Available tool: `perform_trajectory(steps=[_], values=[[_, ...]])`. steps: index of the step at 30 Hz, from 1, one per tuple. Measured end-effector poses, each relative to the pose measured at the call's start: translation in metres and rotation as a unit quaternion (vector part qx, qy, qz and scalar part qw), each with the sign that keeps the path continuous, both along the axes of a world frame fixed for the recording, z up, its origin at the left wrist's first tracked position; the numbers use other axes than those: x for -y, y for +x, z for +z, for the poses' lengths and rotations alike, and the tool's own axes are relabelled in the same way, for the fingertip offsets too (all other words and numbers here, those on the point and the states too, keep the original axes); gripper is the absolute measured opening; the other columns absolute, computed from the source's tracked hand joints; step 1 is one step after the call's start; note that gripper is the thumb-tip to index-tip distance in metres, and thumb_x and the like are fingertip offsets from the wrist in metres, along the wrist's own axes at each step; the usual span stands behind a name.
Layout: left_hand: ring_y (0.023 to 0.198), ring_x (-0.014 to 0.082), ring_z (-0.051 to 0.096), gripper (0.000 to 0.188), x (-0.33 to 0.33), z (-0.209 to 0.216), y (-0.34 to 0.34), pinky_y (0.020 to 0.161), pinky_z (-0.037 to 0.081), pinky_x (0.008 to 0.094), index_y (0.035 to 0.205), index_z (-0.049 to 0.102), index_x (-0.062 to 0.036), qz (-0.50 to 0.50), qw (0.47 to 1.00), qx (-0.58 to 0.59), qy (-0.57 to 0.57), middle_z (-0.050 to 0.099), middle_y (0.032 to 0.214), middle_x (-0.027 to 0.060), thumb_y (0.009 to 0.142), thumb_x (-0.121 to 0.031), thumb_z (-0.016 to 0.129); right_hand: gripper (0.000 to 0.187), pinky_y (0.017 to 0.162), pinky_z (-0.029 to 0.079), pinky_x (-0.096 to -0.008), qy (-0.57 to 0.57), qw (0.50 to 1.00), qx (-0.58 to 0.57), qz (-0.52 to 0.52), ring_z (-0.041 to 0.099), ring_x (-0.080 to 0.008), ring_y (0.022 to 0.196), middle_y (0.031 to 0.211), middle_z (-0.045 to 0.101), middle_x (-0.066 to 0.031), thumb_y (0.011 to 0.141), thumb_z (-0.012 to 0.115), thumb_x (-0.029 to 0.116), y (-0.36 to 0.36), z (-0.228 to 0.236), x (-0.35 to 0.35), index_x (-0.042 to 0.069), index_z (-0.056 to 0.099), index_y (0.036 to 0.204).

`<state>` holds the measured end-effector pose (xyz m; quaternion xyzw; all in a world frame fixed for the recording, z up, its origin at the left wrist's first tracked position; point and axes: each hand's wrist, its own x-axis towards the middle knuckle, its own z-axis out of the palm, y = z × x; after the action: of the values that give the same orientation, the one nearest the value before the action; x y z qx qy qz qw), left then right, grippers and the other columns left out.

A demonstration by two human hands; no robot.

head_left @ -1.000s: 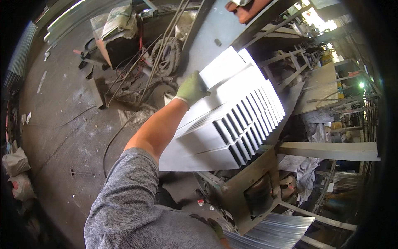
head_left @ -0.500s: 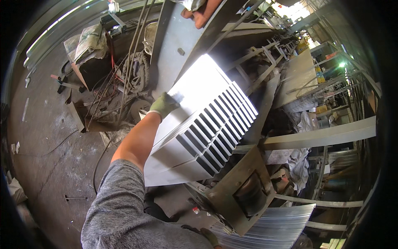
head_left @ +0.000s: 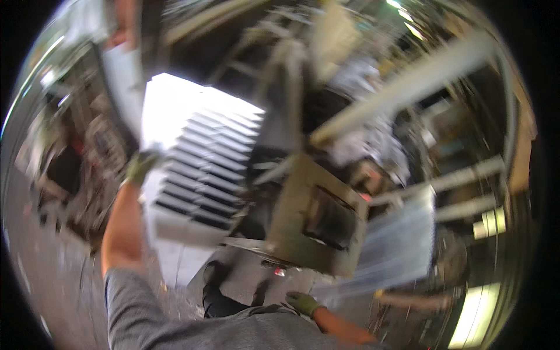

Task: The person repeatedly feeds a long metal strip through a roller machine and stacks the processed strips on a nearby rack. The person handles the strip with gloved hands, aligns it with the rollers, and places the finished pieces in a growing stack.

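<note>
My left hand (head_left: 143, 166), in a greenish glove, reaches up to the left side of a stack of white folded metal panels (head_left: 175, 111). It appears to rest against the bright face, but motion smears its fingers. The panels' edges form a row of slats with dark gaps along the right of the stack. Low in the middle, close in front of my body, my right hand (head_left: 303, 303) wears a similar glove, fingers stretched out and holding nothing visible. A ribbed silvery metal sheet (head_left: 394, 242) lies just beyond it to the right.
A brown metal plate with a dark roller (head_left: 329, 219) stands right of the stack. A pale beam (head_left: 402, 87) slants across the upper right. Cluttered scrap (head_left: 76, 169) lies at far left. My dark-trousered leg (head_left: 219, 297) shows below the stack.
The view has swung, so the stack and my left hand now appear further left. My right hand, barely visible at the lower edge before, now shows clearly. The picture is more blurred.
</note>
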<state>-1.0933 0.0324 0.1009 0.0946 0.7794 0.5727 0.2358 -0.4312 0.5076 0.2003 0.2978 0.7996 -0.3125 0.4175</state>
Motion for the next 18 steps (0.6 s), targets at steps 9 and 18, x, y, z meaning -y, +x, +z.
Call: perform_trajectory(steps=[9, 18], values=[[0.157, 0.0350, 0.042, 0.061, 0.126, -0.070, 0.158, 0.128, 0.037, 0.0449, 0.167, 0.047, -0.0138, 0.400, 0.901, -0.107, -0.131, 0.040, 0.174, 0.0154, 0.115, -0.044, 0.052, 0.061, 0.119, 0.049, -0.0453, 0.076, 0.994, -0.045, -0.062, 0.064, -0.0401, 0.138, 0.148, 0.069, -0.0198, 0.107, 0.056, 0.053, 0.059, -0.005, -0.018, 0.008, 0.070, 0.145], [0.130, 0.0386, 0.055, 0.052, -0.031, -0.122, 0.437, 0.110, 0.045, 0.0501, 0.148, 0.059, -0.0060, 0.072, 0.987, 0.064, -0.125, 0.059, 0.144, 0.0181, 0.111, -0.043, 0.060, 0.074, 0.124, 0.046, -0.0478, 0.227, 0.899, 0.056, -0.371, 0.058, -0.0411, 0.147, 0.163, 0.058, -0.0216, 0.100, 0.062, 0.059, 0.192, -0.005, -0.114, 0.013, 0.060, 0.159]])
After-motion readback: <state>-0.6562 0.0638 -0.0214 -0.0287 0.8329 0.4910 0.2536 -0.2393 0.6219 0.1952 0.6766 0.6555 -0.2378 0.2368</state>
